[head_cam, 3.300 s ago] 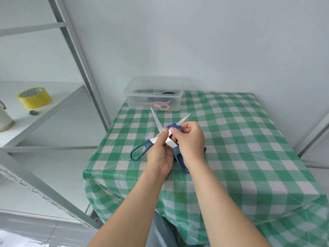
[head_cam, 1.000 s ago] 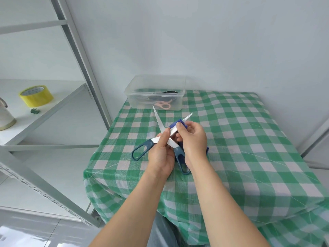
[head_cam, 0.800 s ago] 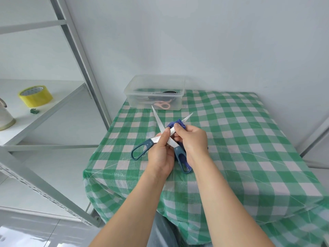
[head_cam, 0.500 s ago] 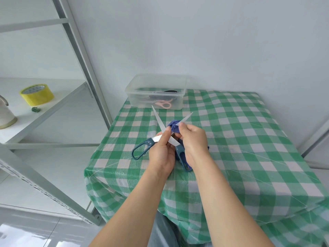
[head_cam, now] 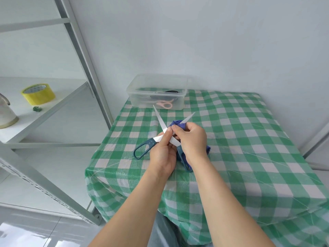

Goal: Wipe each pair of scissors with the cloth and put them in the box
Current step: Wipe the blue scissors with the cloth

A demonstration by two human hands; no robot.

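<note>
At the far left edge, a white kettle (head_cam: 5, 113) stands on a white shelf (head_cam: 58, 104), only partly in frame. Just right of it on the same shelf are a roll of yellow tape (head_cam: 38, 94) and, near that, a small green scrap (head_cam: 37, 109). The shelf's grey metal upright (head_cam: 83, 56) slants up between the shelf and the surface (head_cam: 249, 148), which wears a green-and-white checked covering.

At the far left corner of the surface sits a clear plastic box (head_cam: 135, 97), with no lid on it. Inside lie pink-handled scissors (head_cam: 164, 105) and some darker items I cannot make out.

Nearer, above the left part of the surface, teal-handled scissors (head_cam: 150, 143) are held open in an X, blades pointing away toward the box. The left hand (head_cam: 162, 154) grips them near the pivot, its fingers (head_cam: 166, 138) curled and pinching the metal there; one handle loop sticks out to the left. The right hand (head_cam: 193, 139) holds a bunched blue cloth (head_cam: 176, 124), its fingers (head_cam: 178, 130) pinching the cloth round the right-hand blade. More of the cloth shows at the hand's right side. The second handle points toward the near edge, between the two wrists.
</note>
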